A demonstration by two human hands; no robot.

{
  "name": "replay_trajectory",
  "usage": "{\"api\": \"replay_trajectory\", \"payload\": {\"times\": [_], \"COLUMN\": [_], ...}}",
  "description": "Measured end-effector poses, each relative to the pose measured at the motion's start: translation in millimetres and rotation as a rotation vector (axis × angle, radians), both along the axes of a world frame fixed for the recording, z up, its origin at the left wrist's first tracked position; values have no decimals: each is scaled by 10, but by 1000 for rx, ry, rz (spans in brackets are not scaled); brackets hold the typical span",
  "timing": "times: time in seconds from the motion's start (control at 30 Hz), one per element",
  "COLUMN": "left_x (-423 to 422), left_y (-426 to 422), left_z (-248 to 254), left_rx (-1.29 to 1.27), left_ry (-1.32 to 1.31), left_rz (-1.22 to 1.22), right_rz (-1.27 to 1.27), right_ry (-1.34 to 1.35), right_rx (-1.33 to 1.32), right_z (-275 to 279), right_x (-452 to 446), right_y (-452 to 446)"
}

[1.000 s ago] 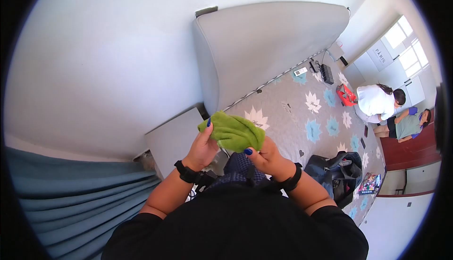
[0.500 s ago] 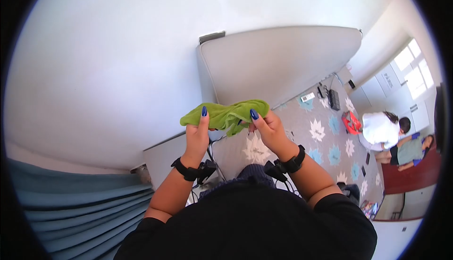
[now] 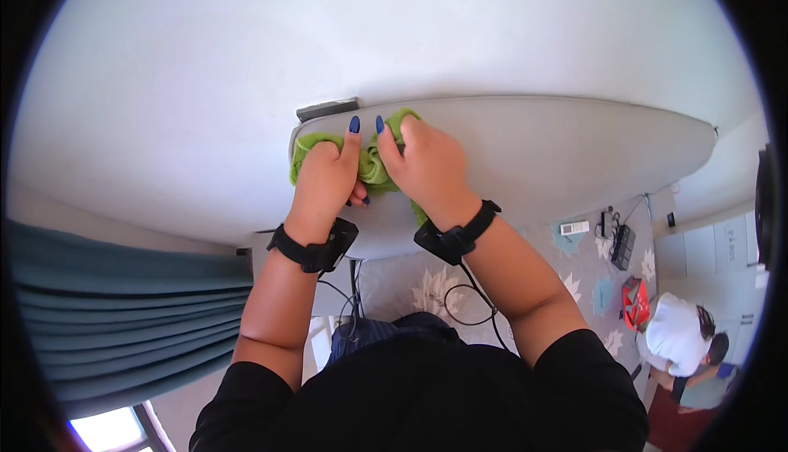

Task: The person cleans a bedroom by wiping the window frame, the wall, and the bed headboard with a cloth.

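Observation:
A green cloth, bunched and twisted in the middle, is held up in front of the grey padded headboard. My left hand grips its left part, thumb pointing up. Around the right part, my right hand has its fingers closed, thumb beside the twist. Both hands are close together, with a short stretch of cloth between them. Each wrist wears a black strap with a small box and a cable. Whether the cloth touches the headboard, I cannot tell.
Below the headboard lies a bed with a patterned sheet, holding a white remote, a black power strip and a red bag. A person in white is at the right, another partly behind. Blue curtains hang left.
Both hands have risen with the cloth and come closer together. The cloth has gone from spread to bunched and twisted. The view has shifted toward the headboard and wall.

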State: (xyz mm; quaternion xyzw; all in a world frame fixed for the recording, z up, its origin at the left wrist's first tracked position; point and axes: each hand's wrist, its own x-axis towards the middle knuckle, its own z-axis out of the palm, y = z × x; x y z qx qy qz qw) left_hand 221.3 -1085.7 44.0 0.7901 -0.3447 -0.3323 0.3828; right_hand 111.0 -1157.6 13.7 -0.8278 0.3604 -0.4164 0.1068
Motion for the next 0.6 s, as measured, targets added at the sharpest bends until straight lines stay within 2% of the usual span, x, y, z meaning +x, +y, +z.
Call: {"api": "replay_trajectory", "payload": {"times": [0.2, 0.33, 0.4, 0.6], "left_x": [102, 205, 288, 264], "left_y": [-41, 140, 269, 259], "left_z": [6, -65, -113, -40], "left_rx": [53, 2, -91, -87], "left_ry": [104, 99, 110, 69], "left_rz": [12, -5, 69, 67], "right_rz": [66, 195, 279, 309], "right_ry": [131, 39, 15, -56], "right_rx": [44, -24, -25, -55], "right_z": [101, 53, 38, 7], "right_x": [203, 397, 524, 490], "right_y": [-90, -54, 36, 75]}}
